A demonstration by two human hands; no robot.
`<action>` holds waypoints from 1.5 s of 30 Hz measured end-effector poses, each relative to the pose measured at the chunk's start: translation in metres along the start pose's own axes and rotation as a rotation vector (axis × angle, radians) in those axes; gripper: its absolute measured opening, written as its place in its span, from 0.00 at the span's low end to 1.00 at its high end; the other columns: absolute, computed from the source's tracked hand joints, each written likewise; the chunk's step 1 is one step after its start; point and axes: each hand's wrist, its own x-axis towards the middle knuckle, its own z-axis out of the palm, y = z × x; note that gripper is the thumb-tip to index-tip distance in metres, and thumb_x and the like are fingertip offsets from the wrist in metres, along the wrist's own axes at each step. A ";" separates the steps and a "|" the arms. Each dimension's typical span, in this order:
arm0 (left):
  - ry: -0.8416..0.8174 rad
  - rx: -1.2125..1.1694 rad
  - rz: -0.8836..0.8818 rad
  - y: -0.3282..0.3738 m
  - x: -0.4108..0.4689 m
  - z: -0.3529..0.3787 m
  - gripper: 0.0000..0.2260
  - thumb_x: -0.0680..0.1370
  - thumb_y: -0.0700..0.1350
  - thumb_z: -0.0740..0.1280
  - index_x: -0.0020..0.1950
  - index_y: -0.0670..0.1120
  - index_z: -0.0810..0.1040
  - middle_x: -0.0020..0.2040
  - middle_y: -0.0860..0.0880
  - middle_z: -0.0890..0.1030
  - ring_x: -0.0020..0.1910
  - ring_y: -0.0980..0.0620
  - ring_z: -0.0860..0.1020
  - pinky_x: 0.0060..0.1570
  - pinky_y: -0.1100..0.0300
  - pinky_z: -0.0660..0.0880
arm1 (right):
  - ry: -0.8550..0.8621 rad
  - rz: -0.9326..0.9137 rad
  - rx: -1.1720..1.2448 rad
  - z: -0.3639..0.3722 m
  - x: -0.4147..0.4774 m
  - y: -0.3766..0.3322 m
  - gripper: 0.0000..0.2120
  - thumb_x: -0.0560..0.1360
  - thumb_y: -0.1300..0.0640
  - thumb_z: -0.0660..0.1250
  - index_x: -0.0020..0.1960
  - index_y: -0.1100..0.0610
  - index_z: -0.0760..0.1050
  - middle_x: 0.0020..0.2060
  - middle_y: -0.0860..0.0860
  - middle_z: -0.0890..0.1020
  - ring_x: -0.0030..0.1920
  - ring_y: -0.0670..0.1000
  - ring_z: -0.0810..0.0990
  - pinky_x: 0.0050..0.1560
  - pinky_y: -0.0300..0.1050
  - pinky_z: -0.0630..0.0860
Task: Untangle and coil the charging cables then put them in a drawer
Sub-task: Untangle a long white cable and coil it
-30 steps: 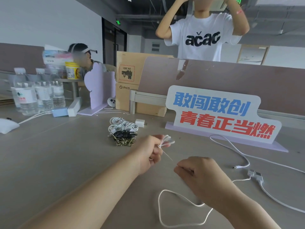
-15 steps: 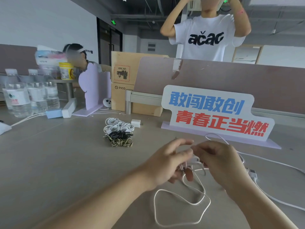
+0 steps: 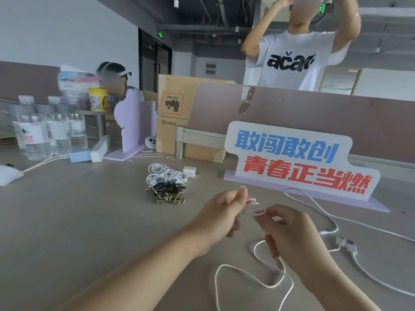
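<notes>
My left hand point(image 3: 221, 215) pinches a small bundle of white cable loops above the grey table point(image 3: 78, 221). My right hand point(image 3: 289, 233) grips the same white cable point(image 3: 253, 280) just to the right, with a loop around its fingertips. The loose tail of this cable snakes on the table below my hands. A pile of coiled cables point(image 3: 167, 184), white, black and braided, lies further back at the middle. A second white cable point(image 3: 332, 223) with its plugs trails across the table on the right. No drawer is in view.
A sign with blue and red characters point(image 3: 298, 160) stands behind my hands. A small white charger block point(image 3: 189, 171), cardboard boxes point(image 3: 177, 122), water bottles point(image 3: 45, 131) and a purple stand point(image 3: 134, 122) line the back. One person sits at the left; another stands beyond the partition.
My hands were apart with the cable stretched between them, then came together. Now they are close, a new loop sits at my right fingertips, and the loose tail is shorter.
</notes>
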 end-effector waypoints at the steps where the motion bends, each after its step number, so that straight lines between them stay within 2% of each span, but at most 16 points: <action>1: -0.049 0.018 0.027 0.001 -0.002 0.000 0.14 0.78 0.60 0.62 0.51 0.51 0.77 0.30 0.59 0.73 0.24 0.61 0.68 0.28 0.66 0.66 | 0.001 0.025 0.045 -0.001 0.001 0.000 0.10 0.75 0.55 0.65 0.38 0.58 0.77 0.17 0.51 0.72 0.18 0.48 0.65 0.21 0.34 0.64; 4: -0.133 0.117 0.103 -0.001 -0.005 0.002 0.15 0.73 0.54 0.71 0.56 0.52 0.73 0.46 0.57 0.78 0.32 0.66 0.73 0.32 0.72 0.68 | 0.003 0.083 0.164 -0.003 0.002 0.000 0.09 0.73 0.63 0.64 0.36 0.63 0.78 0.19 0.54 0.70 0.19 0.51 0.64 0.25 0.40 0.68; 6: -0.061 0.171 0.153 -0.004 -0.004 0.004 0.12 0.75 0.52 0.69 0.54 0.55 0.70 0.51 0.54 0.77 0.32 0.66 0.74 0.32 0.72 0.68 | 0.004 0.089 0.240 -0.002 0.003 0.001 0.08 0.73 0.63 0.65 0.37 0.66 0.78 0.19 0.54 0.69 0.21 0.51 0.64 0.27 0.44 0.69; 9: 0.050 0.113 0.165 -0.004 -0.002 0.004 0.03 0.79 0.51 0.63 0.50 0.55 0.70 0.47 0.53 0.76 0.26 0.60 0.71 0.28 0.65 0.68 | 0.018 0.063 0.338 -0.001 0.004 0.001 0.08 0.73 0.62 0.68 0.38 0.66 0.78 0.20 0.53 0.72 0.23 0.50 0.68 0.31 0.42 0.73; 14: 0.120 0.047 0.086 -0.002 -0.004 0.003 0.07 0.81 0.51 0.60 0.49 0.49 0.73 0.44 0.52 0.79 0.26 0.54 0.69 0.24 0.63 0.66 | 0.039 -0.027 0.362 0.004 0.002 0.003 0.04 0.71 0.66 0.69 0.40 0.59 0.81 0.25 0.54 0.78 0.29 0.51 0.77 0.45 0.52 0.77; 17: 0.163 0.015 0.026 -0.003 -0.003 0.003 0.08 0.81 0.50 0.60 0.47 0.49 0.75 0.44 0.52 0.81 0.24 0.55 0.69 0.24 0.63 0.66 | 0.032 -0.090 0.352 0.006 0.000 0.005 0.09 0.72 0.67 0.68 0.41 0.55 0.82 0.24 0.50 0.78 0.30 0.49 0.79 0.42 0.44 0.78; 20: 0.154 -0.071 -0.065 -0.002 -0.002 0.002 0.09 0.81 0.49 0.60 0.51 0.47 0.78 0.43 0.52 0.81 0.25 0.56 0.69 0.24 0.64 0.66 | 0.042 -0.126 0.372 0.008 0.000 0.006 0.10 0.73 0.67 0.68 0.42 0.53 0.82 0.27 0.50 0.79 0.30 0.47 0.79 0.36 0.34 0.77; 22: 0.116 -0.150 -0.098 0.000 -0.002 0.003 0.10 0.81 0.49 0.61 0.52 0.46 0.79 0.41 0.53 0.81 0.26 0.56 0.69 0.24 0.65 0.67 | 0.041 -0.116 0.424 0.008 0.000 0.006 0.10 0.73 0.67 0.68 0.43 0.54 0.82 0.27 0.50 0.80 0.31 0.48 0.79 0.37 0.35 0.77; 25: 0.087 -0.272 -0.139 0.005 -0.003 0.005 0.09 0.81 0.48 0.62 0.51 0.46 0.79 0.42 0.52 0.81 0.25 0.58 0.69 0.24 0.67 0.65 | 0.001 -0.040 0.635 0.008 0.000 0.005 0.09 0.74 0.66 0.65 0.45 0.57 0.83 0.29 0.50 0.78 0.33 0.47 0.76 0.43 0.43 0.76; 29: 0.142 -0.474 -0.212 0.007 0.001 0.004 0.08 0.81 0.46 0.62 0.50 0.43 0.78 0.43 0.49 0.79 0.23 0.59 0.67 0.20 0.69 0.61 | -0.011 -0.041 0.657 0.012 0.001 0.009 0.10 0.76 0.63 0.62 0.49 0.56 0.82 0.35 0.46 0.83 0.39 0.41 0.80 0.45 0.42 0.79; 32: 0.169 -0.670 -0.279 0.008 0.005 0.000 0.08 0.81 0.44 0.61 0.46 0.43 0.77 0.41 0.50 0.78 0.21 0.60 0.66 0.18 0.71 0.59 | -0.032 -0.065 0.653 0.017 0.001 0.009 0.10 0.77 0.63 0.60 0.49 0.59 0.81 0.45 0.50 0.85 0.46 0.44 0.82 0.46 0.40 0.81; 35: 0.166 -0.939 -0.340 0.008 0.008 -0.006 0.08 0.81 0.41 0.61 0.43 0.44 0.76 0.40 0.48 0.77 0.20 0.61 0.66 0.16 0.72 0.60 | -0.045 -0.052 0.668 0.022 0.001 0.010 0.11 0.77 0.64 0.60 0.46 0.60 0.81 0.41 0.52 0.84 0.37 0.45 0.78 0.40 0.38 0.78; 37: 0.163 -0.880 -0.330 0.009 0.007 -0.006 0.08 0.81 0.41 0.62 0.43 0.44 0.77 0.40 0.48 0.78 0.20 0.60 0.66 0.16 0.72 0.60 | -0.018 -0.040 0.665 0.023 0.003 0.012 0.10 0.78 0.63 0.60 0.47 0.59 0.80 0.36 0.52 0.82 0.32 0.45 0.74 0.39 0.40 0.75; 40: 0.145 -0.563 -0.257 0.009 0.001 0.003 0.07 0.80 0.44 0.64 0.46 0.44 0.79 0.41 0.50 0.80 0.22 0.59 0.68 0.18 0.70 0.60 | 0.079 -0.008 0.687 0.020 0.005 0.012 0.07 0.74 0.59 0.64 0.50 0.58 0.79 0.32 0.53 0.81 0.30 0.47 0.72 0.38 0.44 0.71; 43: 0.130 -0.409 -0.196 0.006 -0.002 0.010 0.07 0.79 0.46 0.66 0.46 0.45 0.81 0.39 0.52 0.82 0.25 0.57 0.71 0.22 0.68 0.63 | 0.141 -0.008 0.647 0.014 0.003 0.011 0.14 0.66 0.51 0.69 0.43 0.62 0.79 0.31 0.54 0.81 0.27 0.47 0.69 0.36 0.45 0.69; 45: 0.133 -0.334 -0.151 0.003 -0.004 0.012 0.07 0.78 0.47 0.66 0.46 0.46 0.82 0.37 0.53 0.82 0.26 0.56 0.73 0.24 0.67 0.66 | 0.180 -0.046 0.501 0.011 0.001 0.009 0.11 0.68 0.53 0.71 0.36 0.61 0.79 0.28 0.51 0.80 0.26 0.47 0.69 0.34 0.40 0.70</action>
